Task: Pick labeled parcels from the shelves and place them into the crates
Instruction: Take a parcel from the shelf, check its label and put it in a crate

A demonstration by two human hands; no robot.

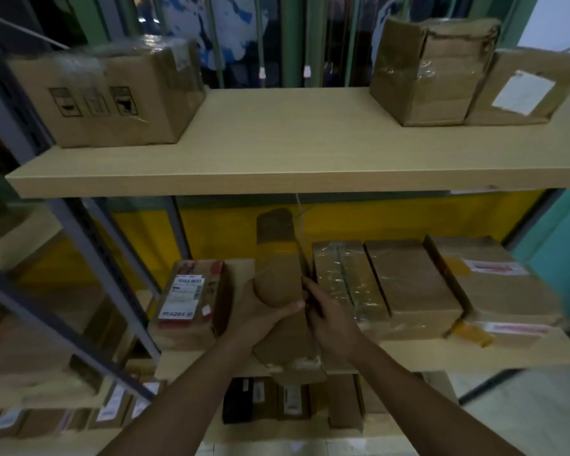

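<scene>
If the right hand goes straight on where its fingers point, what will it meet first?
Probably the long brown parcel it touches: the right hand points along that parcel's side, beside the plastic-wrapped box. Depth is unclear.

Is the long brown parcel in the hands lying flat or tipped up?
Tipped up. The long brown parcel rises above the flat parcels beside it, near end past the shelf edge.

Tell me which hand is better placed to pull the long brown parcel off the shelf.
Probably the left. The left hand curls around the long brown parcel; the right hand only lays straight fingers along its edge, tight beside the plastic-wrapped parcel.
</scene>
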